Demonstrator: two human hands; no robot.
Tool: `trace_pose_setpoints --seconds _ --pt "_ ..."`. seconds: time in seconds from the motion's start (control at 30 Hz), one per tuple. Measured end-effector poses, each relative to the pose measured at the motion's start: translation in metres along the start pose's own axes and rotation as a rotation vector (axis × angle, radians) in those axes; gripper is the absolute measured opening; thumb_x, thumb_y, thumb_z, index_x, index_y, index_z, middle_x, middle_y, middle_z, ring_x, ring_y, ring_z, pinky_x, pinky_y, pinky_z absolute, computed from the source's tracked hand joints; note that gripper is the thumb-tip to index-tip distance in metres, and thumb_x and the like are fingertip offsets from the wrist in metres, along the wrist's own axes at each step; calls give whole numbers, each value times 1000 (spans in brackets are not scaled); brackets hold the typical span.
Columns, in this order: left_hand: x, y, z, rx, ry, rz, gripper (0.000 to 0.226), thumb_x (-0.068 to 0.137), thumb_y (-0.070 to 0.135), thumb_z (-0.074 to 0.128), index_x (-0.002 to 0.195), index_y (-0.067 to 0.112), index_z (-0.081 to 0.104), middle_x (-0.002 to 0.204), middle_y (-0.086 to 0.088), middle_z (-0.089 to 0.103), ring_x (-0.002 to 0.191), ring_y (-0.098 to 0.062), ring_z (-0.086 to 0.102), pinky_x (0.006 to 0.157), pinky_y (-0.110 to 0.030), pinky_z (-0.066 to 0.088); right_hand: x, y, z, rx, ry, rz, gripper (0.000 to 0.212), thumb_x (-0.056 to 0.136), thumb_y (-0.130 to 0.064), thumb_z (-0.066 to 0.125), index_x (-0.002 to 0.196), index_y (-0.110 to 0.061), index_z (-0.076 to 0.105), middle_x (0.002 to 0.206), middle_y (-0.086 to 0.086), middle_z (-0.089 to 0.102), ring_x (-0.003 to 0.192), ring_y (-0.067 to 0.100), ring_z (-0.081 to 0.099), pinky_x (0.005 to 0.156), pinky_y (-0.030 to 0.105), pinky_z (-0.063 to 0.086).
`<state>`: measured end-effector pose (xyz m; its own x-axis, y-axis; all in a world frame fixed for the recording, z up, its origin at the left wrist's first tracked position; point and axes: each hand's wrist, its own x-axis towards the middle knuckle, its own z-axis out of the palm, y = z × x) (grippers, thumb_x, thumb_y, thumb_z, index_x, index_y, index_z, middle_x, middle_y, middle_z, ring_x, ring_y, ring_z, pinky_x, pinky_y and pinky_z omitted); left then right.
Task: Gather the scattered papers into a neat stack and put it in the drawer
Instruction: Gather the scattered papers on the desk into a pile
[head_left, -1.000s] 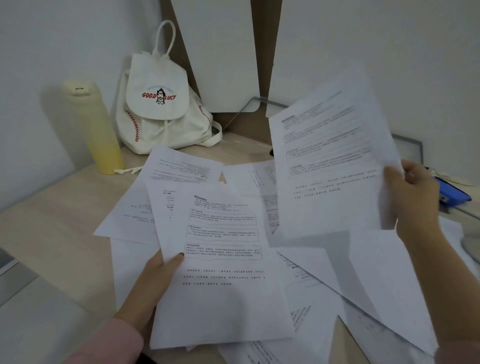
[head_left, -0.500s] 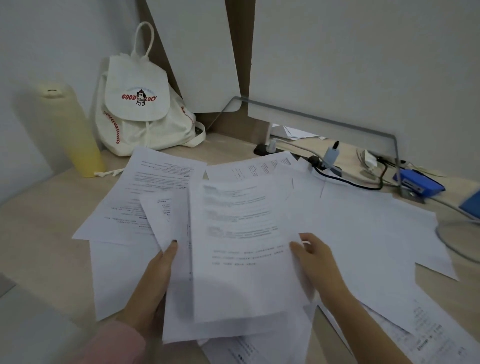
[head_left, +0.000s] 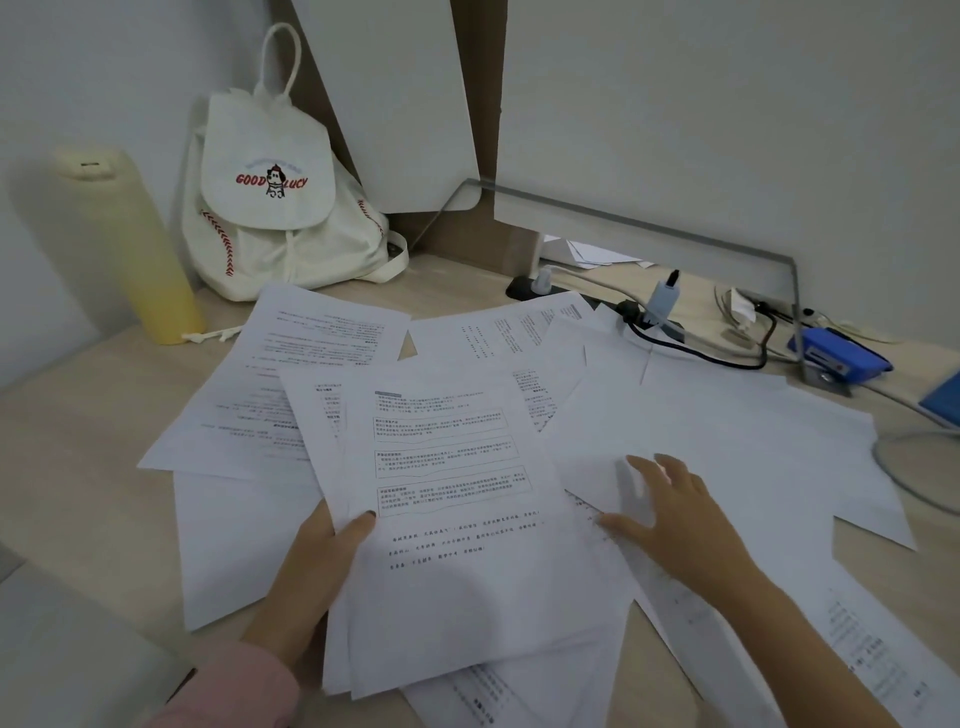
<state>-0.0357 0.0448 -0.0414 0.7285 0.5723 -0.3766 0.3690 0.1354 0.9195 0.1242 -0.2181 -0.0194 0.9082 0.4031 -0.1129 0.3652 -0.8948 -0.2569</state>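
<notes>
We see the sheaf of papers (head_left: 457, 545) lifted slightly at its near end, at the near middle of the desk (head_left: 78, 467), lying over the other pages. Its long axis runs away from us, with the far end leaning a little to the left. The printed lines read upright from our side, so the head of the top page points toward the wall. The edges of the sheaf are not squared, and a second page shows along its left side. Our left hand (head_left: 311, 566) grips it at the left edge, about halfway along. The thumb (head_left: 361, 522) lies curled on top of the print, and the other fingers are under the paper, out of sight. Our right hand (head_left: 675, 519) is just beside the sheaf, palm down. Its fingers are straight and spread wide over a blank page among the loose sheets (head_left: 727, 431), holding nothing. We cannot tell whether it presses down or only rests there. The loose sheets fan out at odd angles to the left, behind and to the right, overlapping one another. A pink sleeve (head_left: 228, 691) covers the left wrist. Farther back, a white backpack (head_left: 280, 208) sits in the corner with a yellow bottle (head_left: 140, 249) upright to its left. A black power strip (head_left: 519, 287) and a blue stapler (head_left: 841, 356) lie along the wall to the right.
</notes>
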Motion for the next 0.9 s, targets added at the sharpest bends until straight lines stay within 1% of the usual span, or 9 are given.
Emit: trace_pose_setpoints --seconds 0.13,0.27,0.37,0.43,0.5,0.57,0.63,0.73,0.9 --pt "0 0 1 9 11 9 38 93 12 50 131 16 50 119 -3 59 114 -26 55 103 -44 40 -4 11 1 -166 18 -55 64 89 -53 45 142 -25 26 136 -3 45 119 16 48 84 27 46" --pt "0 -1 -1 5 -2 0 38 93 13 49 131 18 50 123 -2 59 115 -25 55 105 -44 39 -3 14 2 -241 82 -92 42 93 -20 44 135 -22 39 125 -2 57 102 19 57 66 23 38" --pt "0 -2 -3 -2 -9 -13 40 93 16 50 133 19 50 127 -3 60 117 -26 55 106 -48 39 -1 14 -9 -202 168 33 32 93 -7 36 121 -17 48 93 5 62 76 24 54 61 27 34" --pt "0 -2 -4 -4 -9 -17 40 92 16 51 132 19 50 127 -3 60 117 -26 55 106 -48 39 -1 12 -20 -30 275 69 24 96 -9 34 113 -12 52 76 6 56 65 25 50 57 30 36" --pt "0 -2 -3 8 -7 -7 39 93 15 50 132 19 49 125 -2 60 116 -26 55 105 -46 39 -4 6 -32 161 346 22 18 98 -13 36 103 -11 53 77 9 60 61 28 53 53 32 40" --pt "1 -3 -2 13 -2 0 39 93 14 50 132 18 49 121 -3 59 115 -26 55 103 -44 40 -5 -4 -45 324 361 -34 15 97 -16 40 93 -8 52 83 16 66 68 33 59 56 36 45" --pt "1 -3 -2 5 0 -1 38 93 14 50 131 18 50 118 -3 60 113 -26 55 102 -43 41 -8 -16 -57 474 322 -52 21 97 -20 41 97 -6 57 88 12 67 79 27 62 60 32 46" --pt "0 -3 -2 -3 -7 7 38 93 12 50 131 17 50 119 -3 60 112 -25 55 100 -39 41 -16 -33 -71 711 246 -67 18 96 -23 45 98 -24 63 89 -9 71 77 10 67 62 24 47" --pt "-1 -1 -1 -23 -30 20 36 93 12 49 129 16 51 117 -4 60 105 -24 56 92 -35 42 -21 -42 -86 1326 -49 -68 22 89 -20 51 105 -22 66 96 -2 76 84 15 73 64 28 58"
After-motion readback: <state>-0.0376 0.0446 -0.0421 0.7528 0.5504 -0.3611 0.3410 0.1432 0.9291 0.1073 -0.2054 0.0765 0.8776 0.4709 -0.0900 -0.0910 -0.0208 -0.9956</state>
